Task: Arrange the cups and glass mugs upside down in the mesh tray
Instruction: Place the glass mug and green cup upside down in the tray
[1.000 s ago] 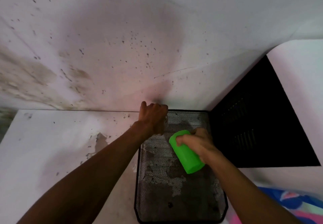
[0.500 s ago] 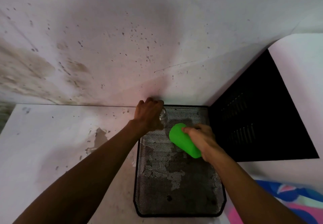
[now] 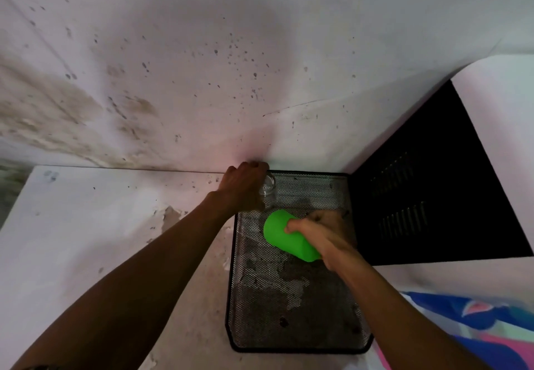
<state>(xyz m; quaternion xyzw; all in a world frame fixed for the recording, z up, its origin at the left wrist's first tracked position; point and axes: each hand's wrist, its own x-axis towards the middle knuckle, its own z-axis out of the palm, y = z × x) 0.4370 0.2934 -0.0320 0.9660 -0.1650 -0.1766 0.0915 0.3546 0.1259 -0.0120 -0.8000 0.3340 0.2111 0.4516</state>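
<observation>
**Both hands lower their cups toward the tray's far end**

Since a second ago the right hand [image 3: 320,232] has carried the green cup [image 3: 284,235] farther from the person, toward the far end of the mesh tray [image 3: 289,343], and the left hand [image 3: 244,187] has settled the glass mug [image 3: 267,189] into the tray's far left corner.

That left hand is closed around the mug, which stands with its round base facing up. The right hand is wrapped around the green cup, held tilted above the tray's far half, closed end pointing toward the mug. Whether the cup touches the mesh cannot be told. Nothing else sits in the tray.

Its near half is open floor. Its far edge lies against the stained wall [image 3: 202,66], its right side just beside a black vented panel [image 3: 427,196], its left side on the worn white counter [image 3: 101,225].

Black wire mesh forms the rectangular tray, rimmed by a solid band. The mug is clear glass, the cup smooth bright plastic and slightly tapered. Colourful cloth [image 3: 476,320] lies to the tray's near right.
</observation>
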